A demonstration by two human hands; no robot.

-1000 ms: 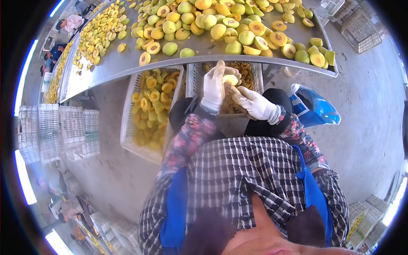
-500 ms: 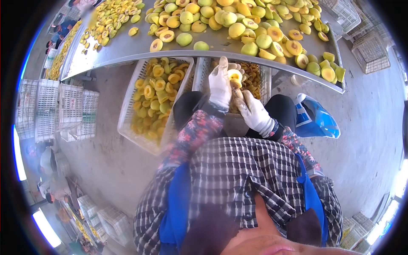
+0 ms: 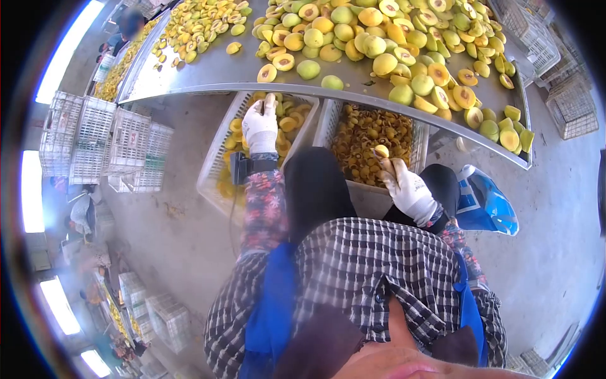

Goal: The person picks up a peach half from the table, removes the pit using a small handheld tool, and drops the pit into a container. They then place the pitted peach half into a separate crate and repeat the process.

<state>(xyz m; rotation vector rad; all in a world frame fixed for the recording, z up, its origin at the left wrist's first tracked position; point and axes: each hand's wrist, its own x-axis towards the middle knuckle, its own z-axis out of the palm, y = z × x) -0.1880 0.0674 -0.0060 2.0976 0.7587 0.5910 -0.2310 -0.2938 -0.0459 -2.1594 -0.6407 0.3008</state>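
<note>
My left hand [image 3: 260, 129], in a white glove, is over the left crate [image 3: 214, 142], which holds hollowed yellow peach halves [image 3: 290, 120]. Its fingers are stretched out and apart, with no fruit visible in them. In its white glove, my right hand [image 3: 409, 194] is closed around a small pitting tool, mostly hidden by the fingers. A pale yellow pit piece [image 3: 381, 151] sits at the tool's tip. Beneath it stands a second crate [image 3: 325, 126] full of brownish pits with flesh [image 3: 366, 136].
A metal table [image 3: 221, 69] carries piles of yellow-green peaches and halves [image 3: 372, 47]; its raised edge crosses ahead of me. A blue-and-white bag [image 3: 486, 202] lies on the floor at right. Stacked white crates [image 3: 120, 145] stand left, and more crates [image 3: 571, 104] at far right.
My hands have parted: the left moved left over the crate of halves, and the peach half is no longer seen between them. My right hand lowered slightly, over the pits. The view has shifted.
</note>
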